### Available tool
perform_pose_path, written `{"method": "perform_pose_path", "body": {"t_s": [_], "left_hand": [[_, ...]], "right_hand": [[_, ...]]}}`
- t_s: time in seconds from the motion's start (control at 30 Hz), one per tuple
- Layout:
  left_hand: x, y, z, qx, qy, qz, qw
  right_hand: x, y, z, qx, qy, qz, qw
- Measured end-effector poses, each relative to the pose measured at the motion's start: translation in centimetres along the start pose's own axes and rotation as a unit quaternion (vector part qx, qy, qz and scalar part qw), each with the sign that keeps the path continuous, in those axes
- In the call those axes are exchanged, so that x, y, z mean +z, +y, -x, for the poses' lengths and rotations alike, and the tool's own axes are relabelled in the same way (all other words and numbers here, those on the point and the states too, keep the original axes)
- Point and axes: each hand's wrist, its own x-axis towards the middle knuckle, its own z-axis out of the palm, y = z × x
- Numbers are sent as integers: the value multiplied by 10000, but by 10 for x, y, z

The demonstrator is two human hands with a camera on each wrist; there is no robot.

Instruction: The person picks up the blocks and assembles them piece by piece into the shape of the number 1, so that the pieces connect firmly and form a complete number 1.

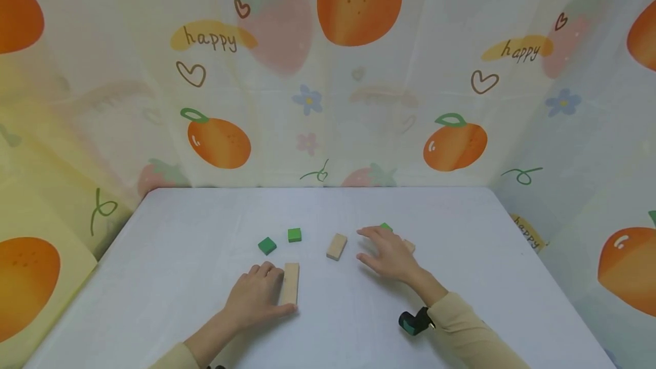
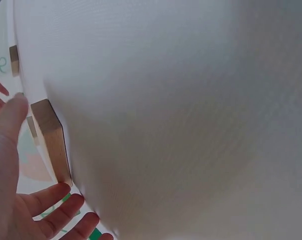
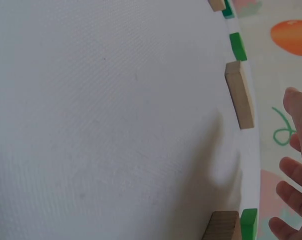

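- Your left hand (image 1: 254, 295), lower left of centre, reaches around a long, pale wooden block (image 1: 290, 282) lying on the white worktop (image 1: 359, 323); thumb by the near end, fingers loosely spread, no firm grasp showing.
- Your right hand (image 1: 389, 255), right of centre, hangs above the worktop, fingers parted and holding nothing.
- At the centre of the frame, a shorter pale wooden block (image 1: 336, 246) lies beyond your right fingertips, just apart from them.
- Left of centre, a dark-green squarish block (image 1: 267, 245) and a bright-green squarish block (image 1: 294, 235) sit near each other, not touching.
- Behind your right hand, a partly hidden green block (image 1: 386, 226) and a partly hidden wooden block (image 1: 409, 245); whether they touch, you cannot tell.
- Your work looks to be at an early stage: six blocks scattered, none visibly joined or stacked, none lifted; any arranging appears left to do.
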Motion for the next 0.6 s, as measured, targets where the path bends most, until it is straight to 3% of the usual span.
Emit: {"method": "perform_pose_path", "body": {"t_s": [0.6], "left_hand": [[1, 0, -1, -152, -127, 75, 9998]], "right_hand": [[17, -10, -7, 6, -196, -34, 9998]]}}
